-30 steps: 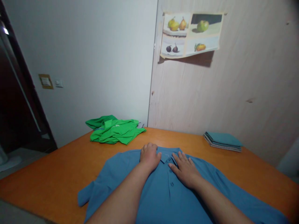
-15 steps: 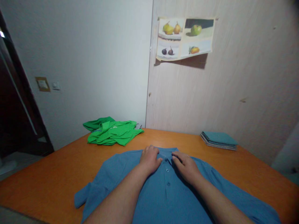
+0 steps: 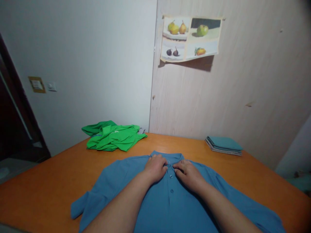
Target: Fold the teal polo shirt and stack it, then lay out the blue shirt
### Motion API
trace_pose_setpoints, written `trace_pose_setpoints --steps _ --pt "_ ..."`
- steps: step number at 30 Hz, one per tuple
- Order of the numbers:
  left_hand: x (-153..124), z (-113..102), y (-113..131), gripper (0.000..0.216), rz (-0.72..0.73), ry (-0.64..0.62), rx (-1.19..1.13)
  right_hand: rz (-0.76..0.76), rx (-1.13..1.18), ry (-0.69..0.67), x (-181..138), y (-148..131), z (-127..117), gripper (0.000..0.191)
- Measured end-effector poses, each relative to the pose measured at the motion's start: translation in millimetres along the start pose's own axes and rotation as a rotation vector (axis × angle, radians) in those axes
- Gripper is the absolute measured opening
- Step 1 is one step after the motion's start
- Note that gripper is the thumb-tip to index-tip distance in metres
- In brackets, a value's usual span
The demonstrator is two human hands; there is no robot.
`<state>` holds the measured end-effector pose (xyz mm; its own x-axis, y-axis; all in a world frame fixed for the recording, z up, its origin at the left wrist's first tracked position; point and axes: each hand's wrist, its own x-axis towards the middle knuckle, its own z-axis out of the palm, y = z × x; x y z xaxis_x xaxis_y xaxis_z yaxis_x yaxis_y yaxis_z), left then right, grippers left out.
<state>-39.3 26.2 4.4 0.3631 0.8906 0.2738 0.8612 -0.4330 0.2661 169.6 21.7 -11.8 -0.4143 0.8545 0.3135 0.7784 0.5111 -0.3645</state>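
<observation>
A blue short-sleeved polo shirt [image 3: 155, 207] lies spread front side up, its collar toward the wall and its button placket running down the middle. My left hand [image 3: 156, 167] is at the left side of the collar opening, fingers curled and closed on the cloth by the top button. Opposite it, my right hand [image 3: 187, 171] pinches the right collar edge, thumb and fingertips close together. Two lower buttons show beneath the hands. The fingertips partly cover the collar points.
The shirt rests on an orange-brown table [image 3: 55, 174]. A crumpled green garment [image 3: 116, 137] lies at the back left against the wall. Toward the back right sits a folded stack of cloths [image 3: 223, 145], teal on top. A fruit picture sheet [image 3: 190, 38] hangs on the wall.
My right hand has closed in on the collar, its fingers now drawn together near the top button. The left hand's fingers have curled in slightly. The view has shifted a little.
</observation>
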Motion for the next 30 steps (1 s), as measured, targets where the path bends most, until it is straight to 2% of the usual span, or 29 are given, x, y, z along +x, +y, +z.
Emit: trace_pose_setpoints --steps 7,11,18,30 --pt "4 3 3 0.025 0.032 0.051 -0.075 0.031 -0.025 0.002 0 3 -2 0.031" --pt "7 7 3 0.03 0.002 0.002 -0.04 0.05 -0.033 0.001 1 5 -1 0.031" --pt "13 10 7 0.019 -0.031 0.016 0.011 0.06 -0.039 0.004 0 1 -3 0.031" --pt "15 4 4 0.022 -0.083 0.028 -0.043 0.091 -0.061 -0.021 0 0 -5 0.033"
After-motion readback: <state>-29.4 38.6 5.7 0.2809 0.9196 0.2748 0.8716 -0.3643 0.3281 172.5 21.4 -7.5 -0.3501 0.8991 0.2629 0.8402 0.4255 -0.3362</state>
